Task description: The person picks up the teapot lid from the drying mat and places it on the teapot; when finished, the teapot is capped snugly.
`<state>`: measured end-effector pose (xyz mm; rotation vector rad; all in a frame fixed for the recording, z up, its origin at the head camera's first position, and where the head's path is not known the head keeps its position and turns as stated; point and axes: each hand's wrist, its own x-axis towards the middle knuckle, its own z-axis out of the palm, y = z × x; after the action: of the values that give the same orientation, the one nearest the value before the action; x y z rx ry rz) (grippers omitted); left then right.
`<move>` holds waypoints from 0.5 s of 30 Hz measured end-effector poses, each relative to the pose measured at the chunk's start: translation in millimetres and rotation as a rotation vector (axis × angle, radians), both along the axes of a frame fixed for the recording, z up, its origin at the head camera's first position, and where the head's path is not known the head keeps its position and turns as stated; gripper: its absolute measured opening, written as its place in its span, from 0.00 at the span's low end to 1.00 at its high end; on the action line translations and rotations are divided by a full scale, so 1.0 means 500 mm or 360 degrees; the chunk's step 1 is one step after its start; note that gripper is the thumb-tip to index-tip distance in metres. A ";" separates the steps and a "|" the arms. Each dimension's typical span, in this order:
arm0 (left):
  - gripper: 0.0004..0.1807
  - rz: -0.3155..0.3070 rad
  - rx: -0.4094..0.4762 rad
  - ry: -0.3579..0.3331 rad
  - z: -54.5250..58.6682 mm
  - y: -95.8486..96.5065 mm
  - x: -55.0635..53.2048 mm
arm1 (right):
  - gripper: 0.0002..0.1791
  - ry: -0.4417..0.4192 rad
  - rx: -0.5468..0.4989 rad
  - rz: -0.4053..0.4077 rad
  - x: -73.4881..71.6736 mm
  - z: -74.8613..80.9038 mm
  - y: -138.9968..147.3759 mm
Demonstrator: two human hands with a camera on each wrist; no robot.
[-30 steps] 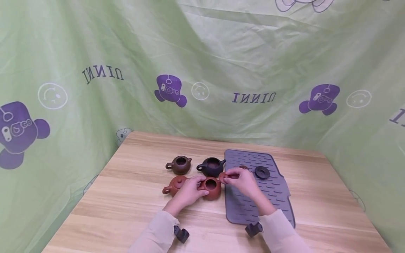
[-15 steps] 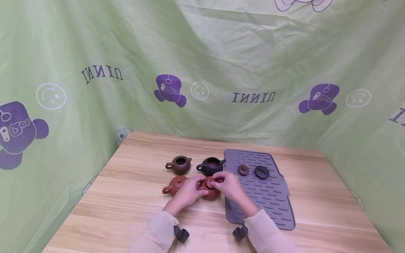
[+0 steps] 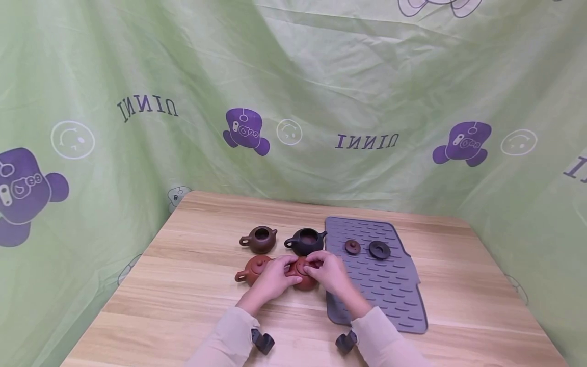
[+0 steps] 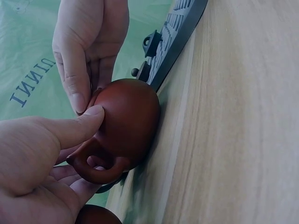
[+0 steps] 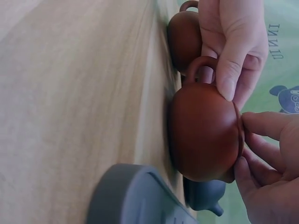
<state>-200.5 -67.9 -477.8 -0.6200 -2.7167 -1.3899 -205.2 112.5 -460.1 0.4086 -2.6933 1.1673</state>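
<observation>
A green curtain [image 3: 293, 76], soft and creased, printed with purple cartoon figures and lettering, rises behind the tabletop [image 3: 183, 316], which is pale wood with long streaky grain. Taking the red teapot [image 5: 205, 135] in hand as the clock's centre in the head view, a flat grey mat [image 3: 376, 295] with short raised ridges lies on the tabletop at 3 o'clock.

The left hand [image 3: 272, 278] comes in from 8 o'clock, its fingers gripping the red teapot by its handle side, thumb pressed near the rim. The right hand [image 3: 331, 275] comes in from 4 o'clock, its fingers pinching the edge of the red lid.

The teapots are round-bellied, with a smooth matte surface like clay. The black teapot [image 3: 300, 248] sits at 12 o'clock, its mouth uncovered; the brown teapot [image 3: 262, 247], also uncovered, at 10; the second red teapot [image 3: 254, 271], lid on, at 9, partly behind the left hand.

On the mat towards 2 o'clock rest the disc-shaped black lid [image 3: 379, 256], with a loop on top, and the brown lid [image 3: 352, 248], with a round knob. The red lid [image 3: 301, 265] covers the red teapot's mouth.

A second ago that mouth was bare and the right hand held the red lid beside it; the left hand has kept its place.
</observation>
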 end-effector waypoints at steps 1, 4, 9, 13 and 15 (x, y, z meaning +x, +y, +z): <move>0.24 0.0003 -0.0003 0.0004 0.000 0.000 0.000 | 0.07 0.0009 -0.0010 0.0002 0.000 -0.001 0.000; 0.25 0.0006 -0.0015 0.0004 0.002 0.000 0.000 | 0.07 0.0015 -0.0038 0.0005 -0.001 -0.003 0.000; 0.27 -0.0016 -0.0040 -0.0045 0.013 -0.006 -0.002 | 0.08 -0.0057 -0.0116 0.0027 -0.006 0.006 0.009; 0.31 -0.0001 0.0053 -0.0143 0.039 -0.024 -0.007 | 0.10 -0.0124 -0.0169 -0.0034 -0.020 0.019 0.034; 0.31 0.0042 0.0075 -0.0139 0.055 -0.041 -0.013 | 0.11 -0.0119 -0.0143 -0.0094 -0.030 0.023 0.051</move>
<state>-207.2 -88.4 -450.3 -0.5309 -2.7380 -1.5049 -220.0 137.9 -448.6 0.2754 -2.6828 1.3052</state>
